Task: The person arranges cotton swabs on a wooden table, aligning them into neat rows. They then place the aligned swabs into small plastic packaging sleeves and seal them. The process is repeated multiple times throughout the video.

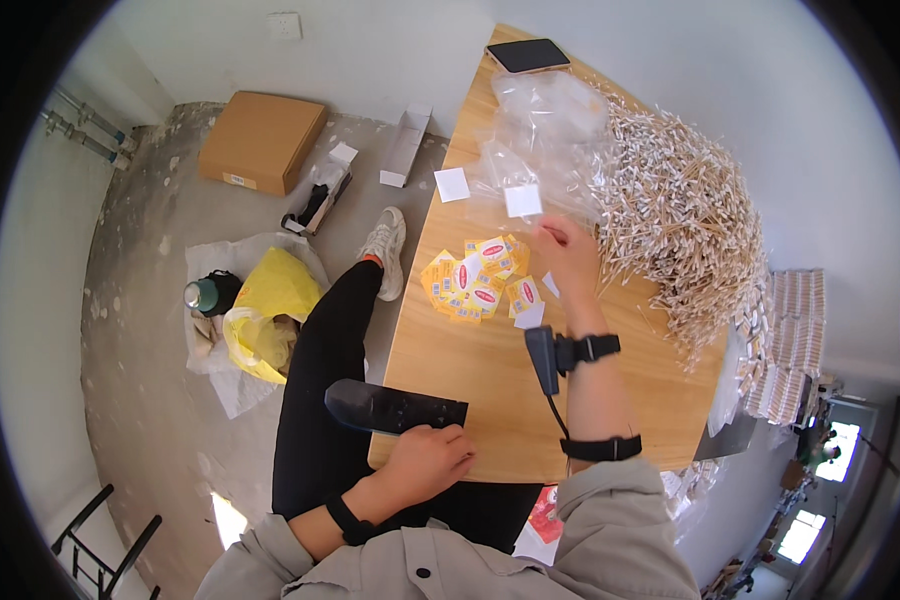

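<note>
My left hand [430, 463] is at the near left edge of the table, its fingers curled against the end of a long, dark, glossy, flat piece [395, 406] that juts past the edge. What that piece is, I cannot tell. My right hand [568, 255] is over the middle of the table with thumb and fingers pinched; anything between them is too small to see. Just beyond those fingertips is a white square card [522, 200], and another white card [452, 185] is to its left. Yellow printed labels [480, 278] lie in a loose heap left of my right hand.
A large pile of cotton swabs [675, 190] covers the table's right side. Clear plastic bags [550, 115] and a dark-screened phone [528, 55] are at the far end. On the floor to the left are a cardboard box [260, 140] and a yellow bag [270, 310].
</note>
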Motion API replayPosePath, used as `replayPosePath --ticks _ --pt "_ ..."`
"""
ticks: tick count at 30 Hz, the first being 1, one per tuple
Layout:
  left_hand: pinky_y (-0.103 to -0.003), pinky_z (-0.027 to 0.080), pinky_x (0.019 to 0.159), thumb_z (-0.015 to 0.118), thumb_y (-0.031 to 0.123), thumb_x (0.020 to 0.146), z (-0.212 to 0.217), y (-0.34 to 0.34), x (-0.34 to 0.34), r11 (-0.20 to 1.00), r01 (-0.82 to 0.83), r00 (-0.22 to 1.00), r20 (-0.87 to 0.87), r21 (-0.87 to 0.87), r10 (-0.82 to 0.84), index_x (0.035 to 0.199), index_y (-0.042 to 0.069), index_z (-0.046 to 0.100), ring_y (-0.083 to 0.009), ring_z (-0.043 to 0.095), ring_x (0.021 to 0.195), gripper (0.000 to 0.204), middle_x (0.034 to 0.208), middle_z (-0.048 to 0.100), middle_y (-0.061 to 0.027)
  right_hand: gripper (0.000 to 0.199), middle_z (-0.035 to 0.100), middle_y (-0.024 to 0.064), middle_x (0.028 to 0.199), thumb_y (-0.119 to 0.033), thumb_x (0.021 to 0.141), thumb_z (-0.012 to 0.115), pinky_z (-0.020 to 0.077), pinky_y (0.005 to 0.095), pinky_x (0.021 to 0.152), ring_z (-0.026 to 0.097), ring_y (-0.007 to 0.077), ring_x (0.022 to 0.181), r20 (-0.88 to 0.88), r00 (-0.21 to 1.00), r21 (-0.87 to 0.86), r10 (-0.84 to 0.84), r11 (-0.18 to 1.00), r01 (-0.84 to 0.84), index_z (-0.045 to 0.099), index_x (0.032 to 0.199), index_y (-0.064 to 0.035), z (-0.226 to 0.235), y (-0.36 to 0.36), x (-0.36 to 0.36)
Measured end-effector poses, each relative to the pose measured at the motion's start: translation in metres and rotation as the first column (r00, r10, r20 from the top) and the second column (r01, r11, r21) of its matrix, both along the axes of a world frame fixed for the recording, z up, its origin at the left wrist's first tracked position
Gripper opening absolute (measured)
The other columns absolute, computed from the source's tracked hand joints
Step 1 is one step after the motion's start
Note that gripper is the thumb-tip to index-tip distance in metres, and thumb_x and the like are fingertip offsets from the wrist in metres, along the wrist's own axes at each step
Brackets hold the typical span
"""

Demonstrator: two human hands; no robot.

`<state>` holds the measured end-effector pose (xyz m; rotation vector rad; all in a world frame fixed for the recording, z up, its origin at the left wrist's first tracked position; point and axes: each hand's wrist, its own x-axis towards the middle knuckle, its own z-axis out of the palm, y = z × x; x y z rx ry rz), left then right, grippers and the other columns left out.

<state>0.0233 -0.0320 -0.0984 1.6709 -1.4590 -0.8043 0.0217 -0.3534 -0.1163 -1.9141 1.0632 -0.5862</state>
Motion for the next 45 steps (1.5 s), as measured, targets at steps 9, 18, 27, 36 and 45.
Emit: replayPosePath --ticks 9,18,27,36,45 --pt "-0.034 0.048 0.079 0.076 0.004 0.077 0.036 -0.001 0.020 0.882 -0.458 0.861 -0.302 -0.112 0.409 0.107 0.005 0.062 -0.0251 0.060 0.089 0.033 0.098 0.059 -0.0110 0.010 0.061 0.0033 0.081 -0.008 0.086 0.071 0.0445 0.0252 0.064 0.057 0.0113 0.075 -0.069 0.993 -0.053 0.099 0.993 -0.103 0.072 0.095 -0.0036 0.085 0.125 -0.083" --pt "-0.023 0.047 0.074 0.076 0.010 0.085 0.040 0.010 0.011 0.824 -0.458 0.459 -0.705 0.334 0.541 0.103 0.003 0.056 -0.0093 0.060 0.077 0.027 0.094 0.063 -0.0032 0.013 0.058 0.0085 0.078 -0.003 0.077 0.076 0.0473 0.0317 0.061 0.060 0.0223 0.069 -0.033 0.994 -0.209 0.103 0.972 -0.107 0.072 0.089 -0.0057 0.060 0.215 -0.101" --pt "-0.024 0.049 0.078 0.062 0.015 0.096 0.004 0.014 -0.005 0.846 -0.435 0.400 -0.775 0.309 0.489 0.104 0.001 0.059 -0.0092 0.062 0.085 0.016 0.094 0.066 -0.0035 0.011 0.058 0.0079 0.077 -0.004 0.076 0.077 0.0479 0.0343 0.062 0.061 0.0243 0.071 0.034 0.999 -0.215 0.016 0.977 -0.008 0.071 0.085 -0.0064 0.044 0.253 -0.118" --pt "-0.022 0.050 0.074 0.062 0.008 0.093 -0.013 0.021 -0.006 0.838 -0.410 0.430 -0.734 0.359 0.525 0.094 0.001 0.057 -0.0084 0.063 0.080 0.009 0.089 0.065 -0.0053 0.015 0.061 0.0074 0.088 -0.002 0.078 0.072 0.0499 0.0337 0.065 0.062 0.0246 0.074 0.045 0.993 -0.225 0.109 0.970 -0.096 0.069 0.091 -0.0079 0.046 0.258 -0.116" --pt "-0.023 0.047 0.068 0.066 0.009 0.088 -0.010 0.024 -0.009 0.853 -0.391 0.562 -0.645 0.345 0.518 0.087 0.001 0.057 -0.0079 0.059 0.072 0.013 0.079 0.061 -0.0029 0.024 0.060 0.0102 0.101 0.004 0.076 0.067 0.0506 0.0341 0.068 0.062 0.0264 0.083 -0.071 0.971 -0.471 0.227 0.851 -0.233 0.070 0.097 -0.0082 0.038 0.253 -0.118"
